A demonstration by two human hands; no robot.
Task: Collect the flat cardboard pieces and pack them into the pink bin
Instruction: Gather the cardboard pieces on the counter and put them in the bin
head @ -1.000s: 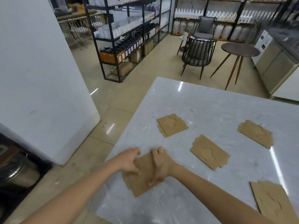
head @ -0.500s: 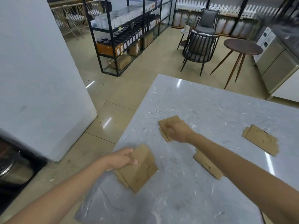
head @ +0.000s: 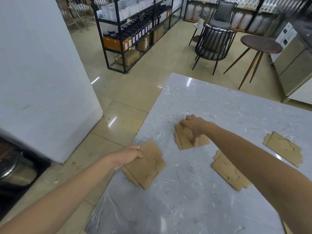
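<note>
Several flat brown cardboard pieces lie on a grey marble table [head: 194, 200]. My left hand [head: 127, 156] grips the near-left cardboard piece [head: 148, 168] by its left edge, at the table's left side. My right hand [head: 194, 126] rests on top of the far cardboard piece [head: 184, 141], fingers over its far edge and thumb pressed on its surface. Under my right forearm lies a third cardboard piece [head: 228, 171], partly hidden. A fourth cardboard piece [head: 283, 147] sits at the right. No pink bin is in view.
The table's left edge drops to a tiled floor [head: 118, 105]. A white pillar [head: 42, 73] stands at the left. Beyond the table stand black shelving [head: 135, 31], a dark chair [head: 214, 44] and a round side table [head: 260, 44].
My right hand left the near-left piece and reached forward onto the far piece, then settled with its thumb down on it. My left hand kept hold of the near-left piece.
</note>
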